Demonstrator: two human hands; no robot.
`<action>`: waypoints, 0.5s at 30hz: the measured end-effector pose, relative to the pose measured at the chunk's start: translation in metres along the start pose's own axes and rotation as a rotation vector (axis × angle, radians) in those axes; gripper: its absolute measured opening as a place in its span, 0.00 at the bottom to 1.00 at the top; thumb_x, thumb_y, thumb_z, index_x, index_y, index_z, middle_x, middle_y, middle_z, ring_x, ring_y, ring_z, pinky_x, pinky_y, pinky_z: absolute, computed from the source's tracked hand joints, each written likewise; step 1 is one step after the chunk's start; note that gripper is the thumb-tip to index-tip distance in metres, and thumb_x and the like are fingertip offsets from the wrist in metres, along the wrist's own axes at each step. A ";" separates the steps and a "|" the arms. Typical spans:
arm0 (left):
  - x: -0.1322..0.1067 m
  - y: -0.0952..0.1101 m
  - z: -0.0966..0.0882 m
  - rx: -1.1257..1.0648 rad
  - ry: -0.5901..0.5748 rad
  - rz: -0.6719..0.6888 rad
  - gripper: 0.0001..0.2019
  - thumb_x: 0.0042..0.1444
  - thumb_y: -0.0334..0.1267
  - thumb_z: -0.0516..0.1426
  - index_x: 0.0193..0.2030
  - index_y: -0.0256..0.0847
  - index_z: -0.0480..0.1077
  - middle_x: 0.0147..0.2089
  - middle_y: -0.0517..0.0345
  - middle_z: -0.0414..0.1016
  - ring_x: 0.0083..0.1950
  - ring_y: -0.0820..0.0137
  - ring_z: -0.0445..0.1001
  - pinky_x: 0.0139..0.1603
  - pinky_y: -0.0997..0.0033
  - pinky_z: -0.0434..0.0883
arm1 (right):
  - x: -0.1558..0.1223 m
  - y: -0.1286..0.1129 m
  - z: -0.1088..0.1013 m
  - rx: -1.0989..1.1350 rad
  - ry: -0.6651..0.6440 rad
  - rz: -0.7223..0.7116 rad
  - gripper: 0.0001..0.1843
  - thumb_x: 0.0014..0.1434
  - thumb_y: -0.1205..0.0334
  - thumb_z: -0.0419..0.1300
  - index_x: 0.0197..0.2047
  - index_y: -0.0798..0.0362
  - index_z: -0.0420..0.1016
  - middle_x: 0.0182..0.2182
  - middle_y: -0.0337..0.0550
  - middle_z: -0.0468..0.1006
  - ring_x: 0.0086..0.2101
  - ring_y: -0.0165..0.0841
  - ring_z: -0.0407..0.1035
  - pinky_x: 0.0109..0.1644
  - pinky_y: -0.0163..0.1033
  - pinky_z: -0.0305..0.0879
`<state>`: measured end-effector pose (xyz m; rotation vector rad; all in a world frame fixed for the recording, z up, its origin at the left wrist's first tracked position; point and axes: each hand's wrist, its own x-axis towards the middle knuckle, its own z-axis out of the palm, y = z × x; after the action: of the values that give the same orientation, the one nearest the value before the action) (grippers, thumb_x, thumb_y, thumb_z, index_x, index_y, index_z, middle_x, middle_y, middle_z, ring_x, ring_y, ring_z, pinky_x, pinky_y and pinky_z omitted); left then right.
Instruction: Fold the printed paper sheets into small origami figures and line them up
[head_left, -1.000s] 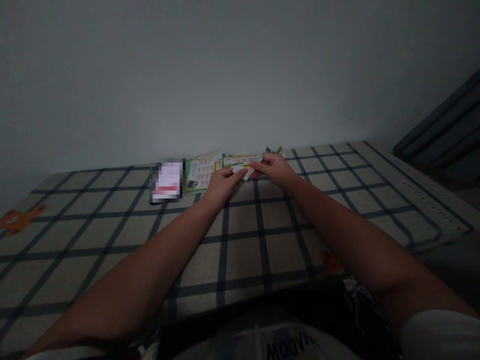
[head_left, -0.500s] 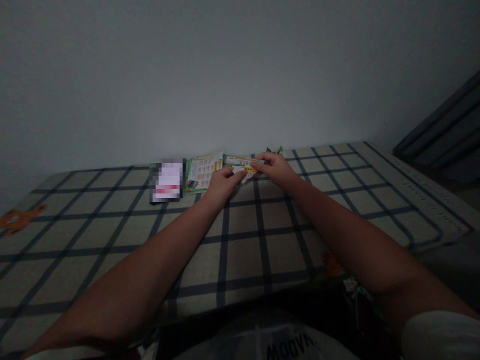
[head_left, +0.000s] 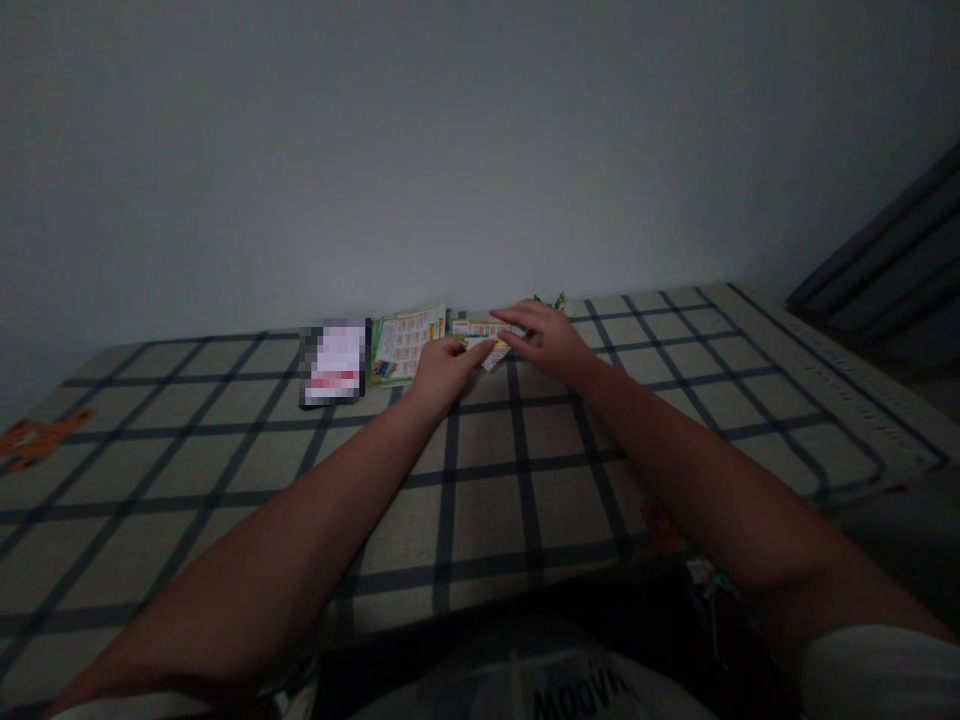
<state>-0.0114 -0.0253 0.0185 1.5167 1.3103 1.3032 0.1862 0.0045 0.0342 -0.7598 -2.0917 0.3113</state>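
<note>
Both my arms reach far across a checked bedsheet (head_left: 525, 500) toward the wall. My left hand (head_left: 442, 368) is closed, pinching a small white and yellow paper card (head_left: 486, 348) at its left end. My right hand (head_left: 544, 338) lies over the card's right end with its fingers stretched out and apart, touching the card from above. More printed cards (head_left: 472, 326) lie just behind the hands. The light is dim and details of the cards are hard to read.
A green and orange printed sheet (head_left: 403, 345) lies left of the hands, next to a blurred white rectangle in a dark frame (head_left: 334, 362). Small green bits (head_left: 552, 299) sit by the wall. An orange figure (head_left: 34, 436) is printed at the sheet's left edge. Dark furniture (head_left: 892, 270) stands right.
My right hand has loosened from a pinch on the card to spread fingers resting over it. My left hand has stayed in place on the card.
</note>
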 end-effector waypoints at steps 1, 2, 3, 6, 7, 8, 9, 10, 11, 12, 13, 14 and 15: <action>0.000 0.000 0.000 0.012 0.005 0.005 0.19 0.46 0.53 0.68 0.21 0.39 0.75 0.19 0.61 0.68 0.23 0.73 0.62 0.25 0.71 0.56 | 0.000 0.001 0.000 -0.024 0.000 -0.035 0.19 0.65 0.57 0.59 0.57 0.52 0.79 0.48 0.51 0.80 0.47 0.39 0.72 0.51 0.47 0.70; 0.000 0.000 0.000 0.023 0.007 0.007 0.19 0.47 0.53 0.67 0.21 0.39 0.75 0.19 0.61 0.68 0.23 0.73 0.62 0.25 0.70 0.56 | 0.001 0.002 0.000 -0.047 0.004 -0.061 0.19 0.66 0.57 0.58 0.56 0.51 0.80 0.48 0.51 0.80 0.48 0.39 0.72 0.53 0.48 0.70; 0.000 0.001 0.000 0.033 0.012 0.006 0.19 0.47 0.53 0.67 0.21 0.39 0.75 0.19 0.61 0.68 0.22 0.74 0.61 0.24 0.70 0.55 | 0.001 0.003 0.001 -0.068 0.009 -0.076 0.18 0.66 0.57 0.58 0.56 0.51 0.80 0.48 0.50 0.80 0.48 0.39 0.72 0.54 0.48 0.69; 0.000 0.000 0.000 0.039 0.022 -0.029 0.19 0.46 0.53 0.67 0.19 0.39 0.73 0.17 0.61 0.66 0.20 0.74 0.59 0.23 0.70 0.54 | 0.001 0.006 0.002 -0.095 0.013 -0.119 0.18 0.66 0.58 0.58 0.56 0.51 0.80 0.49 0.50 0.79 0.49 0.39 0.72 0.56 0.49 0.68; 0.000 0.000 0.000 0.025 0.029 -0.043 0.19 0.46 0.53 0.67 0.19 0.39 0.73 0.17 0.61 0.66 0.20 0.74 0.60 0.23 0.70 0.54 | 0.001 0.007 0.003 -0.094 0.015 -0.131 0.18 0.67 0.58 0.58 0.56 0.52 0.80 0.49 0.51 0.79 0.50 0.39 0.72 0.56 0.49 0.68; 0.001 -0.001 0.000 0.008 0.035 -0.054 0.20 0.46 0.52 0.67 0.18 0.39 0.72 0.17 0.61 0.67 0.20 0.74 0.60 0.24 0.70 0.54 | 0.001 0.007 0.003 -0.091 0.016 -0.139 0.18 0.67 0.58 0.58 0.56 0.52 0.80 0.49 0.51 0.79 0.50 0.39 0.72 0.57 0.49 0.68; 0.001 -0.001 0.001 -0.010 0.039 -0.058 0.20 0.46 0.52 0.67 0.17 0.39 0.72 0.17 0.60 0.68 0.20 0.74 0.61 0.24 0.70 0.55 | 0.001 0.007 0.003 -0.088 0.015 -0.142 0.18 0.67 0.59 0.58 0.56 0.51 0.80 0.50 0.51 0.79 0.51 0.39 0.72 0.57 0.49 0.68; 0.001 -0.002 0.001 -0.027 0.039 -0.058 0.20 0.46 0.52 0.67 0.17 0.39 0.72 0.17 0.59 0.69 0.20 0.74 0.62 0.25 0.70 0.56 | 0.001 0.007 0.003 -0.086 0.014 -0.140 0.18 0.67 0.59 0.58 0.56 0.50 0.80 0.51 0.50 0.78 0.51 0.39 0.71 0.58 0.49 0.68; 0.002 -0.003 0.001 -0.040 0.040 -0.059 0.20 0.46 0.51 0.68 0.16 0.39 0.71 0.18 0.58 0.69 0.20 0.74 0.62 0.25 0.70 0.57 | 0.001 0.006 0.002 -0.084 0.012 -0.136 0.17 0.66 0.60 0.58 0.56 0.49 0.80 0.51 0.50 0.78 0.51 0.39 0.71 0.58 0.49 0.68; 0.003 -0.004 0.002 -0.053 0.040 -0.065 0.20 0.46 0.51 0.68 0.16 0.39 0.72 0.18 0.58 0.70 0.21 0.74 0.63 0.25 0.70 0.57 | 0.001 0.006 0.002 -0.081 0.012 -0.130 0.17 0.66 0.60 0.59 0.55 0.48 0.80 0.51 0.49 0.77 0.51 0.39 0.71 0.58 0.50 0.67; 0.004 -0.005 0.002 -0.068 0.038 -0.075 0.19 0.45 0.51 0.68 0.17 0.39 0.72 0.18 0.57 0.70 0.21 0.74 0.63 0.25 0.70 0.57 | 0.002 0.006 0.002 -0.077 0.014 -0.124 0.16 0.66 0.61 0.59 0.55 0.47 0.81 0.51 0.48 0.77 0.51 0.39 0.71 0.58 0.50 0.68; 0.004 -0.006 0.002 -0.089 0.034 -0.085 0.19 0.45 0.50 0.69 0.17 0.39 0.73 0.19 0.57 0.71 0.22 0.73 0.64 0.25 0.70 0.58 | 0.002 0.006 0.002 -0.071 0.023 -0.121 0.15 0.66 0.61 0.59 0.54 0.47 0.81 0.51 0.48 0.77 0.50 0.39 0.71 0.58 0.50 0.68; 0.005 -0.007 0.003 -0.114 0.031 -0.094 0.17 0.44 0.49 0.69 0.18 0.39 0.73 0.21 0.56 0.73 0.23 0.73 0.65 0.26 0.70 0.59 | 0.002 0.005 0.002 -0.063 0.032 -0.121 0.15 0.65 0.61 0.60 0.53 0.47 0.82 0.51 0.48 0.76 0.50 0.39 0.70 0.57 0.49 0.68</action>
<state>-0.0106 -0.0185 0.0122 1.3461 1.2893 1.3230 0.1862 0.0099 0.0320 -0.6679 -2.1151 0.1666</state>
